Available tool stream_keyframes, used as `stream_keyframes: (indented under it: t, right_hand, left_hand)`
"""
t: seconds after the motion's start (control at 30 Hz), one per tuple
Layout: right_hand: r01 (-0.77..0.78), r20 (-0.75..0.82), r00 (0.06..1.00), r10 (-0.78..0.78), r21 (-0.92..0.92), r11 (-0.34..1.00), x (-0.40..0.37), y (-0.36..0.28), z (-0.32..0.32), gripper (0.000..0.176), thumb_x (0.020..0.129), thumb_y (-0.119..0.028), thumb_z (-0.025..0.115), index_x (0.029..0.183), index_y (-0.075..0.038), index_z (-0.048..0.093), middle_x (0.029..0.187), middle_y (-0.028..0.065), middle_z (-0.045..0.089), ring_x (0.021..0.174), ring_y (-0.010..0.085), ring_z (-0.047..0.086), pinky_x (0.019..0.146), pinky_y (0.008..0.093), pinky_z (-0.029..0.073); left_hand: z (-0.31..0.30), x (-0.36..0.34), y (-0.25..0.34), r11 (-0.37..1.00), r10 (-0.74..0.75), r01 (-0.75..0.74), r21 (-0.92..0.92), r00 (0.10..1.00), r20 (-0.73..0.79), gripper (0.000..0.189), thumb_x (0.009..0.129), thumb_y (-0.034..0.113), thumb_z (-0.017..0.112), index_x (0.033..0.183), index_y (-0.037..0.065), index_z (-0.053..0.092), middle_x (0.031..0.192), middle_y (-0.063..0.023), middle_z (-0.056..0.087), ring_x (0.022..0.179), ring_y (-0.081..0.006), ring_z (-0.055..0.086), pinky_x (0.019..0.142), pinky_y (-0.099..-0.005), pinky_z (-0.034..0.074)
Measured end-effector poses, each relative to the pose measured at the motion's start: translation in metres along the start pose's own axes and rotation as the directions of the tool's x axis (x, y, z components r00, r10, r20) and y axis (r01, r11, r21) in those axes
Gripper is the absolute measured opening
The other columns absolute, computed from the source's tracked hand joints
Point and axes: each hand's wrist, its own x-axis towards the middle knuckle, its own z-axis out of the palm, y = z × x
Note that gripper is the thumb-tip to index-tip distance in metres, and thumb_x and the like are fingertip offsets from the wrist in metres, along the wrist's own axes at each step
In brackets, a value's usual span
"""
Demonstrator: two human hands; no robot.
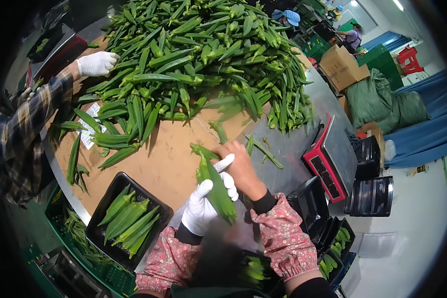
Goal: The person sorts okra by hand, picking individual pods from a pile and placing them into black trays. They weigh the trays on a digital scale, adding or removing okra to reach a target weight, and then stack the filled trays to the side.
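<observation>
Sprawling over the table's far half lies the okra pile (203, 54); nearer, a black tray (97, 226) holds several pods. We wrap our gloved left hand (201, 208) around a bunch of okra (217, 192) above the near table edge. Our bare right hand (242, 170) curls over its top, grip hidden. The pods are green, ridged and tapered.

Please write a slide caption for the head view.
Gloved left hand and right hand hold okra pods beside a black tray of okra.

- Your head camera looks forward and down, close above your left hand (201, 211) and right hand (242, 169).
- Its wide view reaches the okra pile (198, 54) beyond.
</observation>
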Motion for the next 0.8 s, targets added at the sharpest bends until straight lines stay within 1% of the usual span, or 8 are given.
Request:
stream_keyframes:
  t: [0.07, 0.17, 0.2, 0.3, 0.47, 0.57, 0.67, 0.8]
  right_hand:
    - [-0.055, -0.04, 0.997, 0.058, 0.082, 0.995, -0.007, 0.006, -0.007, 0.022, 0.08, -0.014, 0.073, 0.098, -0.003, 0.069, 0.087, 0.0113, 0.063, 0.085, 0.0293, 0.061, 0.075, 0.0383, 0.049]
    - [-0.278, -0.092, 0.947, 0.307, 0.242, 0.93, -0.023, 0.003, -0.036, 0.022, 0.082, -0.013, 0.073, 0.099, -0.002, 0.069, 0.086, 0.0111, 0.063, 0.08, 0.0235, 0.062, 0.071, 0.0331, 0.049]
    - [-0.238, -0.155, 0.948, 0.28, 0.243, 0.941, -0.029, 0.003, -0.045, 0.021, 0.083, -0.011, 0.074, 0.1, 0.0, 0.067, 0.086, 0.0087, 0.061, 0.078, 0.0175, 0.06, 0.072, 0.0285, 0.048]
    - [-0.336, -0.131, 0.904, 0.407, 0.371, 0.866, -0.047, -0.004, -0.061, 0.024, 0.081, -0.011, 0.075, 0.101, 0.0, 0.066, 0.095, 0.013, 0.063, 0.088, 0.0261, 0.065, 0.075, 0.0349, 0.051]
    - [-0.38, -0.085, 0.876, 0.475, 0.484, 0.788, -0.061, -0.02, -0.056, 0.024, 0.086, -0.011, 0.073, 0.103, 0.002, 0.061, 0.094, 0.0104, 0.062, 0.08, 0.0207, 0.062, 0.072, 0.0321, 0.05]
    - [-0.469, 0.116, 0.765, 0.634, 0.774, 0.425, -0.057, -0.036, -0.058, 0.022, 0.093, -0.011, 0.065, 0.11, 0.002, 0.06, 0.092, 0.0088, 0.063, 0.076, 0.0164, 0.061, 0.072, 0.0302, 0.051]
    - [-0.393, 0.222, 0.802, 0.554, 0.896, 0.208, -0.062, -0.021, -0.057, 0.027, 0.099, -0.011, 0.055, 0.122, 0.004, 0.058, 0.093, 0.0102, 0.066, 0.076, 0.0143, 0.063, 0.073, 0.0289, 0.053]
    - [-0.369, 0.261, 0.787, 0.559, 0.925, 0.087, -0.062, -0.018, -0.057, 0.033, 0.1, -0.01, 0.051, 0.13, 0.005, 0.054, 0.096, 0.0135, 0.068, 0.083, 0.0166, 0.066, 0.077, 0.0306, 0.054]
  left_hand:
    - [-0.008, 0.003, 0.001, 0.999, -0.001, 0.002, -0.049, 1.0, 0.028, 0.075, 0.093, 0.028, 0.064, 0.151, 0.0, 0.026, 0.103, -0.0102, 0.06, 0.09, -0.0237, 0.061, 0.086, -0.0392, 0.051]
    - [-0.008, 0.005, 0.002, 0.994, 0.066, -0.077, -0.077, 0.988, -0.139, 0.07, 0.096, 0.028, 0.06, 0.151, 0.0, 0.027, 0.105, -0.0102, 0.06, 0.091, -0.0232, 0.061, 0.087, -0.0392, 0.051]
    - [-0.009, 0.005, 0.003, 0.99, 0.08, -0.094, -0.109, 0.989, -0.124, 0.062, 0.1, 0.027, 0.054, 0.15, 0.002, 0.029, 0.109, -0.0107, 0.06, 0.096, -0.0236, 0.062, 0.088, -0.0394, 0.053]
    - [-0.013, 0.006, 0.004, 0.988, 0.077, -0.103, -0.113, 0.973, -0.217, 0.056, 0.102, 0.025, 0.05, 0.149, 0.002, 0.031, 0.111, -0.0112, 0.061, 0.103, -0.0244, 0.063, 0.09, -0.0397, 0.055]
    - [-0.009, 0.006, 0.002, 0.993, 0.049, -0.078, -0.093, 0.958, -0.281, 0.05, 0.103, 0.024, 0.048, 0.147, 0.004, 0.036, 0.116, -0.0124, 0.064, 0.108, -0.0252, 0.064, 0.091, -0.0403, 0.056]
    - [-0.009, 0.005, 0.004, 0.99, 0.057, -0.09, -0.11, 0.959, -0.276, 0.049, 0.103, 0.023, 0.048, 0.147, 0.005, 0.037, 0.116, -0.0128, 0.065, 0.109, -0.0257, 0.063, 0.092, -0.0408, 0.055]
    - [-0.007, 0.005, 0.004, 0.986, 0.062, -0.1, -0.135, 0.965, -0.256, 0.048, 0.103, 0.023, 0.049, 0.146, 0.004, 0.038, 0.115, -0.0133, 0.066, 0.109, -0.0266, 0.064, 0.093, -0.0418, 0.055]
    - [-0.01, 0.003, 0.002, 0.985, 0.035, -0.082, -0.15, 0.955, -0.294, 0.045, 0.103, 0.023, 0.049, 0.143, 0.004, 0.042, 0.115, -0.0145, 0.066, 0.108, -0.0277, 0.064, 0.093, -0.043, 0.054]
